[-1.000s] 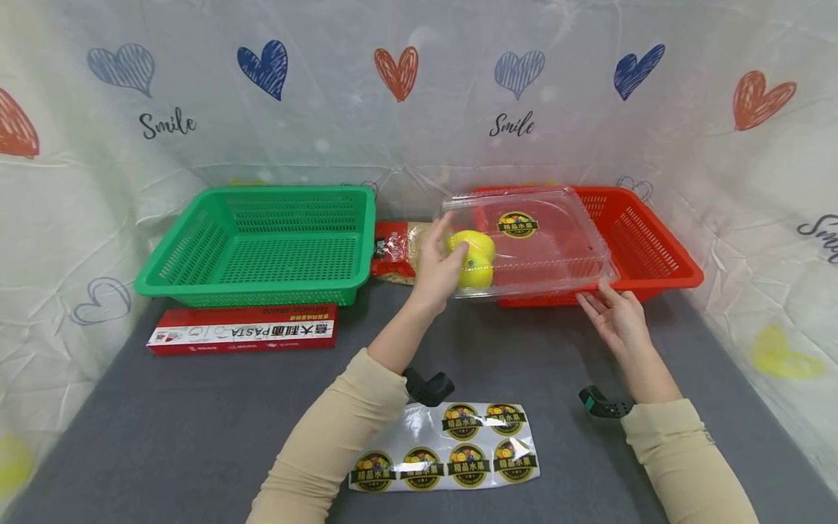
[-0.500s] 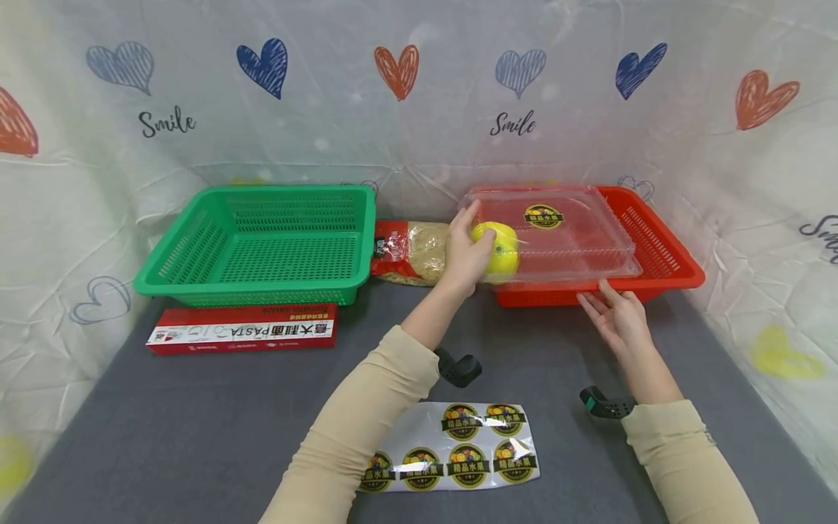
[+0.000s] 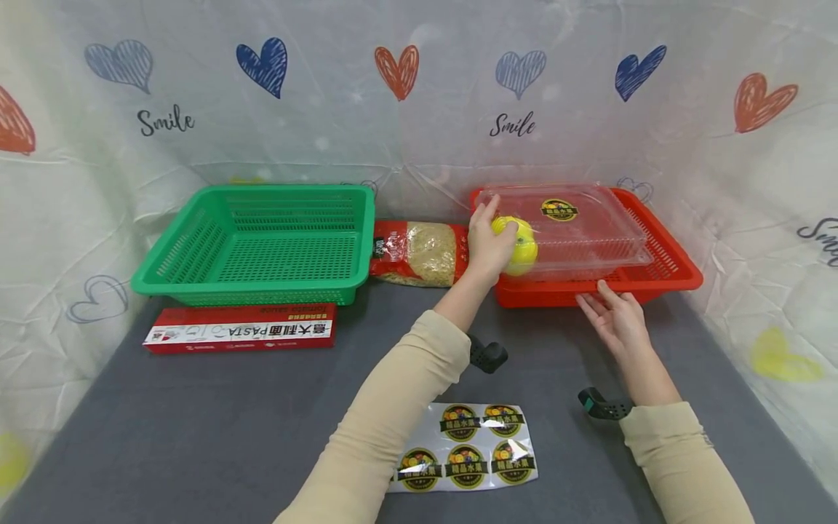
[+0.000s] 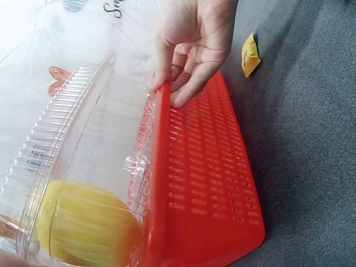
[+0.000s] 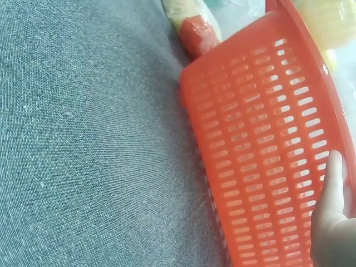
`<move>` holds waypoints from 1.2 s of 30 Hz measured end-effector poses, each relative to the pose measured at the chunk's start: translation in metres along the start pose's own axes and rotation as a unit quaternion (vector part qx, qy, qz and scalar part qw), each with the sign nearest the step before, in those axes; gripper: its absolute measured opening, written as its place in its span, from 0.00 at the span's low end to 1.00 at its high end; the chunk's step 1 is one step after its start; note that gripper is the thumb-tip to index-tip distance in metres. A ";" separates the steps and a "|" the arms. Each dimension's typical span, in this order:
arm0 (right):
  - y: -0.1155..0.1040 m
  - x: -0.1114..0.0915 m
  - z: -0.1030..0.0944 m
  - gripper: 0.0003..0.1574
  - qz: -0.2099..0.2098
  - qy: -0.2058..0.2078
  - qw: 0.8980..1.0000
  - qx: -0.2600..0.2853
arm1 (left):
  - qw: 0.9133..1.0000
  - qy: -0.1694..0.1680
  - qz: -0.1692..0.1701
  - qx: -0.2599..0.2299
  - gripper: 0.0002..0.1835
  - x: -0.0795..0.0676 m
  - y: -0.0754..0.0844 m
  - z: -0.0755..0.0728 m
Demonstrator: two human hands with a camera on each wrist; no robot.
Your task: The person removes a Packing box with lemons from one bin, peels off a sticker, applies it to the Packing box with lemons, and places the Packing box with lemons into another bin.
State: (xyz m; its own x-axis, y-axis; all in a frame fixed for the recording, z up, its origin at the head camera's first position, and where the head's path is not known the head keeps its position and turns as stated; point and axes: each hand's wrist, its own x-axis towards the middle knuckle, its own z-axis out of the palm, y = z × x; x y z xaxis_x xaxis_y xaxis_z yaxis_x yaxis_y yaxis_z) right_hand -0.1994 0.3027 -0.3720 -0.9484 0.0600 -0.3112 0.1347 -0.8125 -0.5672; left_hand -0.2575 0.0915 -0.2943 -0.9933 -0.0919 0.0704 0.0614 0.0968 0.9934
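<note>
My left hand (image 3: 491, 244) holds the left end of a clear plastic clamshell box (image 3: 583, 236), its thumb over the near corner. Yellow fruit (image 3: 522, 247) shows through the plastic at that end, and a round label (image 3: 559, 210) sticks to the lid. The box overlaps the red basket (image 3: 674, 269) from above, slightly tilted. In the left wrist view, the fruit (image 4: 89, 222) lies beside the basket's rim (image 4: 158, 183). My right hand (image 3: 618, 320) pinches the front rim of the basket, thumb on top and fingers below the edge, as the left wrist view also shows.
A green basket (image 3: 252, 298) stands at the back left, with a red pasta box (image 3: 242, 331) in front. Between the baskets lies a bag of grain (image 3: 428, 255). A sticker sheet (image 3: 484, 458) lies near the front. The left wrist view shows a small yellow packet (image 4: 251, 55).
My left hand has moved right and slightly away with the clear box, from the basket's left side to over it. More of the bag of grain shows. My right hand has stayed on the rim.
</note>
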 end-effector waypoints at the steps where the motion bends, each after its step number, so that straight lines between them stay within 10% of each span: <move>1: 0.000 0.000 0.000 0.31 -0.001 0.000 1.000 -0.004 | 1.000 0.000 0.004 0.004 0.29 0.001 -0.001 0.002; 36: -0.001 0.001 0.003 0.31 -0.011 0.035 0.998 -0.042 | 0.996 -0.019 0.052 0.076 0.31 0.017 -0.047 0.036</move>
State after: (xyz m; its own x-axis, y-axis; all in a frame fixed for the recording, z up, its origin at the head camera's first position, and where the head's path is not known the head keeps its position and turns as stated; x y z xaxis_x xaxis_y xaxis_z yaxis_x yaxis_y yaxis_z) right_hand -0.2012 0.3020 -0.3699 -0.9292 0.1198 -0.3495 0.1414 -0.7587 -0.6359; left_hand -0.2804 0.1213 -0.3430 -0.9857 -0.0357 0.1649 0.1507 0.2528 0.9557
